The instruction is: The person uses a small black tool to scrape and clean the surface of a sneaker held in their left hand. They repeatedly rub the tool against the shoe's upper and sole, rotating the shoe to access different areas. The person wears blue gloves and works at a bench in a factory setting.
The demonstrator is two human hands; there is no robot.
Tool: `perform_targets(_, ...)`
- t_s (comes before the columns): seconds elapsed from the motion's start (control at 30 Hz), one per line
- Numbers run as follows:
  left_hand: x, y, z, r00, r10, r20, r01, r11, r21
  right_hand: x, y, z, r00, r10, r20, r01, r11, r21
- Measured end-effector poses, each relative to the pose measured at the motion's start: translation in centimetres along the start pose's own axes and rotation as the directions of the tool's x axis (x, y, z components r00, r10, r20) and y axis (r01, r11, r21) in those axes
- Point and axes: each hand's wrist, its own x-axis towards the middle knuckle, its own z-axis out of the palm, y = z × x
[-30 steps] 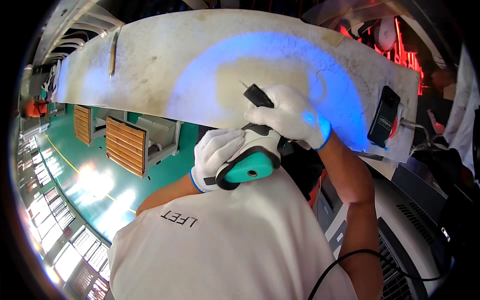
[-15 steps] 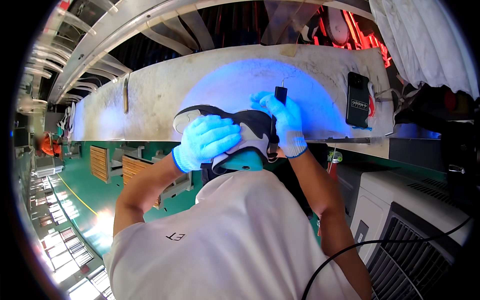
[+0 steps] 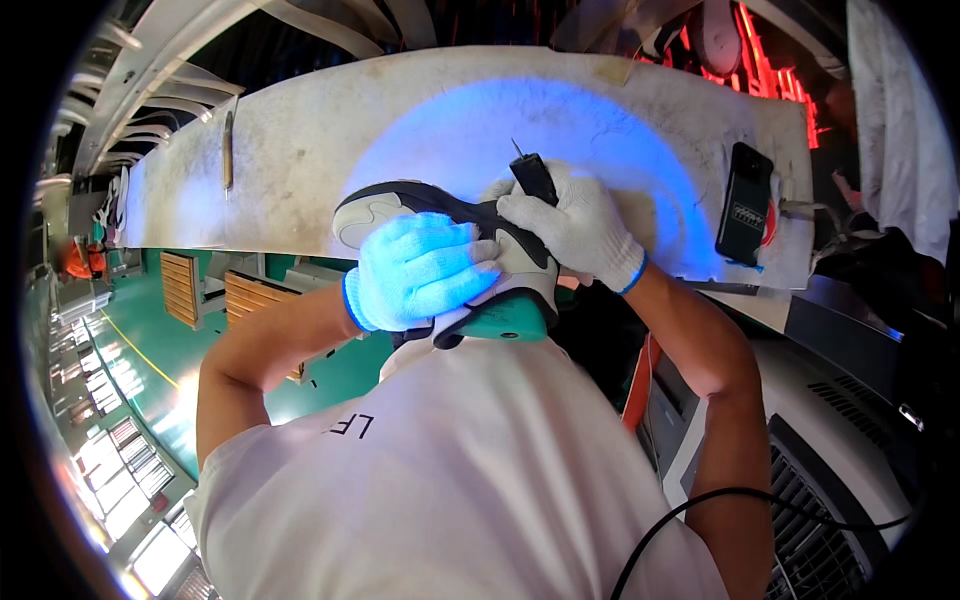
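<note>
A grey, white and black shoe (image 3: 378, 212) is held low at the bench's near edge, close to my chest. Its toe or heel end points left, and a teal shoe last (image 3: 513, 322) with a small hole shows at its lower side. My left hand (image 3: 425, 272), in a knit glove lit blue, is closed around the shoe's near side. In my gloved right hand (image 3: 580, 222) is a black-handled tool (image 3: 533, 178) with a thin metal tip, pointing up and away from the shoe. The right fingers wrap its handle right beside the shoe, partly hiding where they meet.
Blue light falls on the worn pale bench (image 3: 290, 130). A wooden-handled tool (image 3: 228, 155) lies at left, a black phone (image 3: 745, 205) at right. White curved frame parts and red-lit rods stand beyond. A black cable (image 3: 750, 490) crosses near my right arm.
My right hand has turned and come inward over the shoe, out of the blue light. The tool now tilts left instead of standing upright. My left hand still grips the shoe.
</note>
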Motion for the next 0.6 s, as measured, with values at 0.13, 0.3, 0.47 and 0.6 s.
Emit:
perform_targets(0.13,1.2,-1.0,-0.4,0.999,-0.024,-0.027,0.022,0.999,-0.043,0.2,2.3,0.5,0.984,0.152,-0.092,-0.071,0.813,0.578)
perform_targets(0.3,0.2,-0.3,0.2,1.000,-0.015,-0.026,0.015,1.000,0.009,0.0,-0.3,-0.2,0.964,0.262,0.055,-0.267,0.929,0.256)
perform_targets(0.47,0.6,-0.2,-0.1,1.000,-0.018,-0.015,0.018,1.000,-0.016,1.3,-1.4,-0.5,0.949,0.184,0.256,-0.235,0.954,0.185)
perform_targets(0.6,0.9,0.6,-0.4,0.992,-0.126,-0.013,0.126,0.992,-0.010,1.5,-1.0,-0.6,0.995,-0.060,-0.086,0.046,0.986,-0.161)
